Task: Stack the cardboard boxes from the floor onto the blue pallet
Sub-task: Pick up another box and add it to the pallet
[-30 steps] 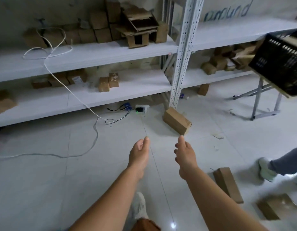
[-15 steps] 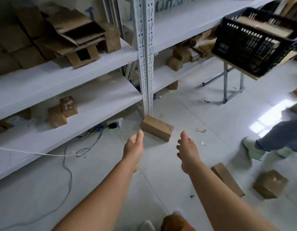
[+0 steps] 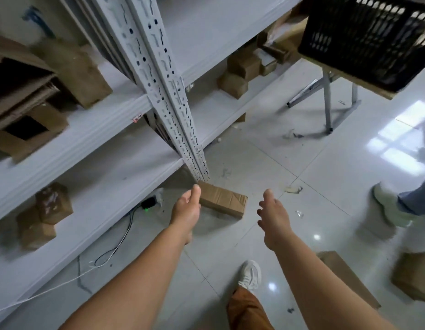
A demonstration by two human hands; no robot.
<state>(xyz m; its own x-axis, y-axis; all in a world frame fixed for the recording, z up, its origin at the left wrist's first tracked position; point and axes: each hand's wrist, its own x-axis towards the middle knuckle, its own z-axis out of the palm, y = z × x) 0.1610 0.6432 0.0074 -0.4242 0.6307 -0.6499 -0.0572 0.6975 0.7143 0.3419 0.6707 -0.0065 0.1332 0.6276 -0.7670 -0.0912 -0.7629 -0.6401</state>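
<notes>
A person is reaching both bare arms toward a long cardboard box [image 3: 222, 203] lying on the tiled floor [image 3: 266, 163] at the centre of the frame, right at the foot of a grey shelving upright [image 3: 168, 96]. The left hand [image 3: 186, 210] is hovering at the box's left end, fingers extended and holding nothing; whether it is touching the cardboard cannot be told. The right hand [image 3: 273, 219] is hanging open to the right of the box, fingers loosely spread, clearly apart from it. Two more boxes [image 3: 414, 275] are lying at the lower right edge, near another person's pale shoe [image 3: 390, 208]. The blue pallet is not in view. The risks from here look plain: the box is sitting tight against the upright, so the left hand may be knocking metal or getting too little purchase, and a one-ended lift could be tipping it. A cable [image 3: 116, 248] trailing at the lower left and the passer-by's feet could be tripping the carrier.
</notes>
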